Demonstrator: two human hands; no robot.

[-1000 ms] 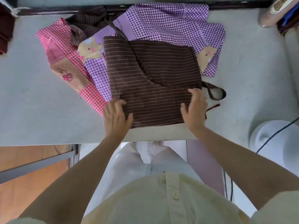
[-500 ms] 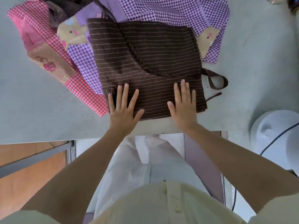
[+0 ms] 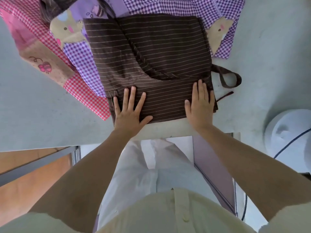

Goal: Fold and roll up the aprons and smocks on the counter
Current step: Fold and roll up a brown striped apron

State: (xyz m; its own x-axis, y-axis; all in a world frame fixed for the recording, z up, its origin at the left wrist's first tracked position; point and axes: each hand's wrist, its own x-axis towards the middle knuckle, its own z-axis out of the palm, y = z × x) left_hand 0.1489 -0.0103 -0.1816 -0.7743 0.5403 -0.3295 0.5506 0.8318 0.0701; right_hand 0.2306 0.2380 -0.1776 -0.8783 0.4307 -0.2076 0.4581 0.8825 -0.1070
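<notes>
A folded brown striped apron (image 3: 151, 52) lies on the grey counter (image 3: 33, 118), on top of a purple gingham smock (image 3: 185, 7) and a red gingham apron (image 3: 84, 91). My left hand (image 3: 130, 110) presses flat on the brown apron's near left corner, fingers spread and straight. My right hand (image 3: 200, 105) lies flat on its near right corner, fingers straight and together. A brown strap loop (image 3: 230, 78) sticks out to the right of the fold.
The counter's near edge (image 3: 165, 130) runs just under my wrists. A white round appliance (image 3: 289, 133) with a dark cable (image 3: 289, 143) sits at the right. The red apron has a tan pocket with a bee (image 3: 45, 66).
Both hands went from curled at the near edge to flat on the brown apron. The right hand has since slid to the right corner; the view has shifted closer.
</notes>
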